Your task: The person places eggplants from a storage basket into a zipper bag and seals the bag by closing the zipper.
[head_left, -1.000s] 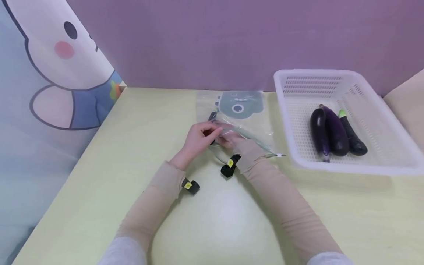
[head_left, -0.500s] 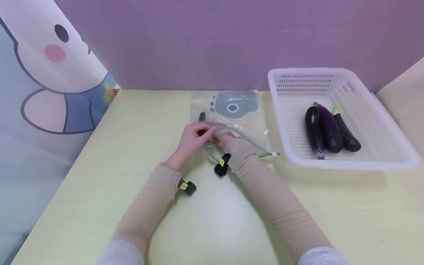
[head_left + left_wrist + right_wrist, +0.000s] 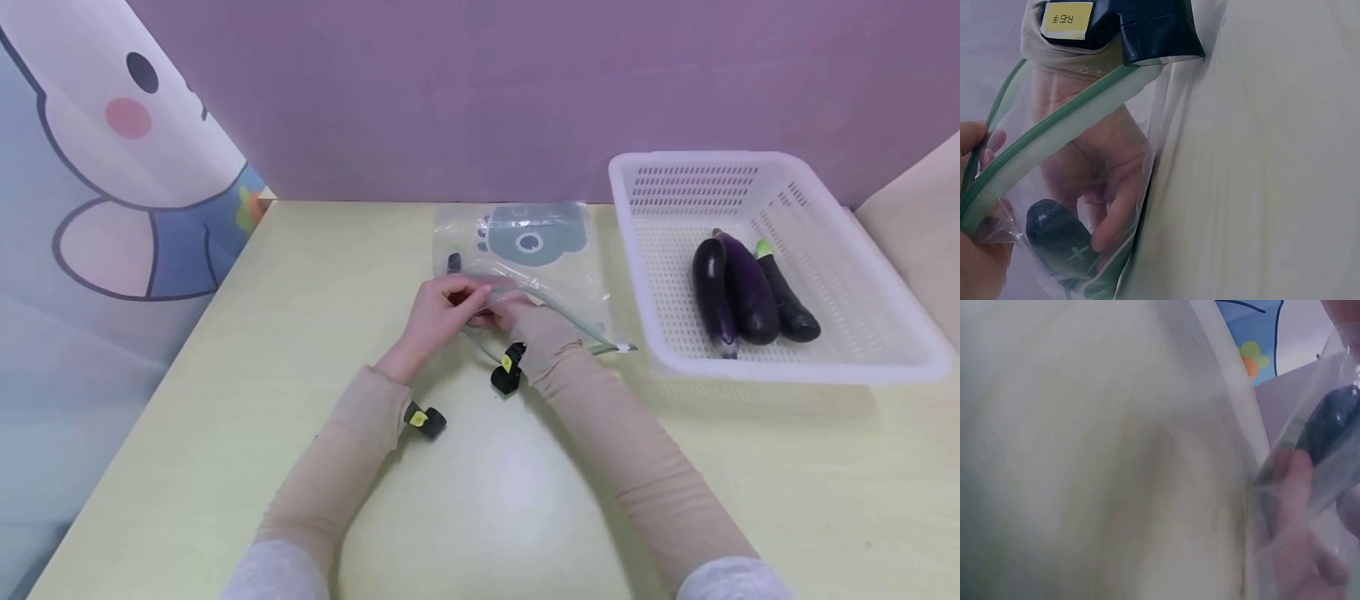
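Observation:
A clear zip bag (image 3: 592, 292) with a green zip edge and a blue cartoon print lies at the back of the table, its mouth apart. My left hand (image 3: 442, 312) pinches the zip edge at the left; in the left wrist view that hand (image 3: 979, 269) shows at the border. Through the film, my right hand (image 3: 1100, 156) is inside the bag, its fingers on a dark eggplant (image 3: 1054, 234). The right wrist view shows fingers (image 3: 1297, 481) along the eggplant (image 3: 1332, 422). In the head view only the eggplant's end (image 3: 454, 263) shows beyond the left hand.
A white perforated basket (image 3: 795, 373) stands right of the bag, with an eggplant (image 3: 712, 287), a second eggplant (image 3: 750, 292) and a slimmer eggplant (image 3: 787, 296) in it. A purple wall (image 3: 450, 100) rises behind the table (image 3: 495, 500).
The held eggplant's end has shifted slightly left and more of it is hidden behind the left hand. The head view has turned a little. Both hands stay at the bag.

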`<state>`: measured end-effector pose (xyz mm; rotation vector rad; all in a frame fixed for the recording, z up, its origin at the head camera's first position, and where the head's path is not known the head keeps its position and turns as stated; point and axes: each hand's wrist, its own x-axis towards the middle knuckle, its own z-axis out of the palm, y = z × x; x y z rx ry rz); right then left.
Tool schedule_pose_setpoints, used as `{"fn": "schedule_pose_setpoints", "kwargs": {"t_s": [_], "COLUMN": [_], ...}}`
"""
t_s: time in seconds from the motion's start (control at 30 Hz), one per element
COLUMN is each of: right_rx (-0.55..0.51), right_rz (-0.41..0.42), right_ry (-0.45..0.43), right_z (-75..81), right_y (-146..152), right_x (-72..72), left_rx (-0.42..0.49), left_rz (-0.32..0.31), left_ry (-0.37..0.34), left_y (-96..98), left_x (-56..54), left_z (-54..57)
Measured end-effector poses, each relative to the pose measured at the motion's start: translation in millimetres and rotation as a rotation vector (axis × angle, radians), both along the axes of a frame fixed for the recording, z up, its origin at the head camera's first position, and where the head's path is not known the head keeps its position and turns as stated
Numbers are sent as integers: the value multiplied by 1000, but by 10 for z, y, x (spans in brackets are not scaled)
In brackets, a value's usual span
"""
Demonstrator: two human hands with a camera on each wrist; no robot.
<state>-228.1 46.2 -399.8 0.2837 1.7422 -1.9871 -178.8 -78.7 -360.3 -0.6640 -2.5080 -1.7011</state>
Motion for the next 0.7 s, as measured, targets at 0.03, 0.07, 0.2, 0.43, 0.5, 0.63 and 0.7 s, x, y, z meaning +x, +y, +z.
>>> {"fn": "schedule_pose_setpoints", "kwargs": {"t_s": [0.03,0.07,0.2,0.43,0.5,0.63,0.7], "right_rx": [-42,-97,-384,-453,-455,-296,-144], "right_rz": [0,9,63,123,100,178,225], "right_ry": [16,28,103,128,101,211,289], "right_z": [-184,-412,-1565,-1574,-1507,-1992,-2426], "right_y": [19,40,151,192,167,171,172], "right_x": [-124,-273,-1007,-1006,-978,-1333,-1648], "left_rx": [-4,-7,-13,-4,-3,-7,-5], "left_rz": [3,6,3,0,4,8,5], "left_ry": [8,14,25,33,36,37,36], "left_y": [-1,-2,-5,-3,-2,-1,-1], "left_x": [0,-2,1,6,1,-10,-14], "left_z": [2,1,3,10,11,9,9]}}
